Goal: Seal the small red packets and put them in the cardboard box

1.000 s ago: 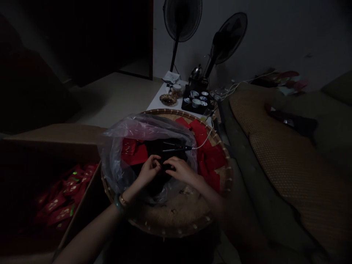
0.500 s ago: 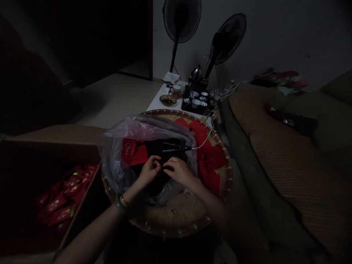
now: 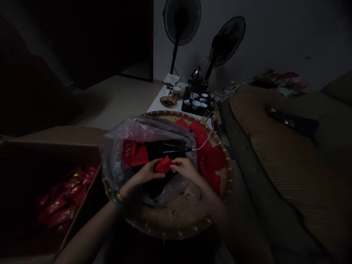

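A small red packet (image 3: 164, 165) is between my two hands above the woven tray. My left hand (image 3: 148, 172) has its fingers and thumb around the packet's left side. At the right edge, my right hand (image 3: 183, 168) pinches it between thumb and fingers. Just beyond, a black tong-like device (image 3: 177, 150) with a white cord and a tiny red light lies over dark contents in a clear plastic bag (image 3: 115, 157). More red packets (image 3: 139, 154) rest in the bag's left part. Flat red pieces (image 3: 210, 157) lie along the tray's right side.
The round woven tray (image 3: 176, 229) stands in front of me. To the left is a cardboard box (image 3: 57, 134) holding many red packets (image 3: 63, 205). Behind the tray, a white table (image 3: 155, 104) carries cups and a kettle. Two fans (image 3: 183, 22) stand beyond; a sofa (image 3: 239, 146) is at right.
A red packet now shows between my hands, where only dark contents showed before. My left hand has turned and spread around it; my right hand has closed on its edge.
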